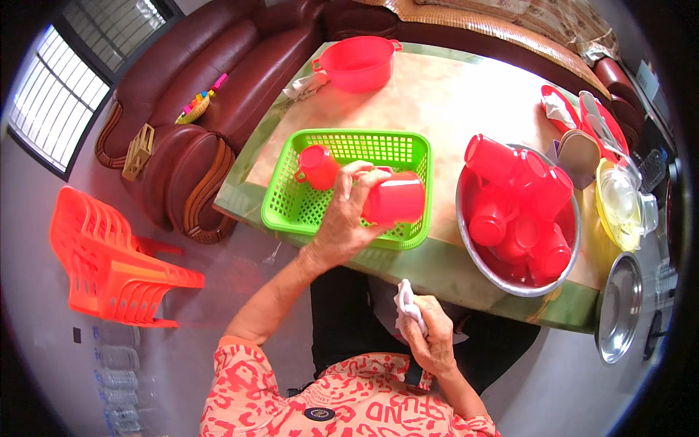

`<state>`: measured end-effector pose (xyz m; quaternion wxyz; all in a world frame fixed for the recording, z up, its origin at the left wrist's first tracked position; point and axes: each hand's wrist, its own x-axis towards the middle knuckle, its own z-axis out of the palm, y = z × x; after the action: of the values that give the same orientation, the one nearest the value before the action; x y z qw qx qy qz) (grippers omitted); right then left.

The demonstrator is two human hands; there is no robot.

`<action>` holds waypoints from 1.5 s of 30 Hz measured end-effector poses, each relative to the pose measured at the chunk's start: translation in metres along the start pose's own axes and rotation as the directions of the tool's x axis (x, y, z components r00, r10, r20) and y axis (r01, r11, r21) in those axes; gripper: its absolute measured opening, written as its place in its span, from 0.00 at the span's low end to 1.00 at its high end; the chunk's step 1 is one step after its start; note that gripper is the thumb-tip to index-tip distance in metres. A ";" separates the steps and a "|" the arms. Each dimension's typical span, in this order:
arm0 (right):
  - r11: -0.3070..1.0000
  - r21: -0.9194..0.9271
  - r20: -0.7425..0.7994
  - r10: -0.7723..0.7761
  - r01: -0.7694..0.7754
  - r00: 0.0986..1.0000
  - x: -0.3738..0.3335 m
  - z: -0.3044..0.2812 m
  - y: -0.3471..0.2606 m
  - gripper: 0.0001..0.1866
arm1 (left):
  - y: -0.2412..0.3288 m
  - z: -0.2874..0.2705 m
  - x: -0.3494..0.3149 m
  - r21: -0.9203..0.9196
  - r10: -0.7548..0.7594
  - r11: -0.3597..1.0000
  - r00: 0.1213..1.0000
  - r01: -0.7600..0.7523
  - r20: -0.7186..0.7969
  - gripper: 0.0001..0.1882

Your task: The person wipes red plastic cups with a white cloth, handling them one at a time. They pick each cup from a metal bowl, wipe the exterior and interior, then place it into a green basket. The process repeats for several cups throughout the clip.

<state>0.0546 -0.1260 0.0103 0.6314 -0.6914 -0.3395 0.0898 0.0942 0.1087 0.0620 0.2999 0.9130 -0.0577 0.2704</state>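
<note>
While the left hand (342,226) has its fingers clamped round a red mug (400,200) — at the right end of the green basket (364,141) — a second mug (318,169) sits inside, to the left. Nearer, the right hand's (435,335) fingers pinch a white cloth (408,302). Right on the tabletop (444,109), a metal bowl (502,284) holds piled mugs (523,237).

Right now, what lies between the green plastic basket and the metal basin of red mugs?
In the head view, only a bare strip of tabletop separates the green plastic basket from the metal basin.
</note>
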 end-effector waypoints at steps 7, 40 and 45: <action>0.997 -0.016 0.037 0.074 -0.073 0.997 -0.003 -0.002 0.013 0.16 | -0.081 -0.004 0.019 0.417 0.034 0.905 0.993 -0.080 0.116 0.40; 0.983 0.128 -0.095 0.146 -0.134 0.985 -0.026 -0.035 0.035 0.13 | 0.052 0.081 0.066 0.226 0.171 0.951 0.969 -0.209 0.179 0.43; 0.967 0.138 -0.116 0.229 -0.213 0.966 -0.034 -0.052 0.045 0.14 | 0.045 0.110 0.109 0.153 0.139 0.972 0.965 -0.176 0.223 0.46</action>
<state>0.0735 -0.1864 -0.0326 0.6800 -0.6888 -0.2118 0.1350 0.2250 0.0143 0.0686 0.1899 0.9514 -0.1384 0.1990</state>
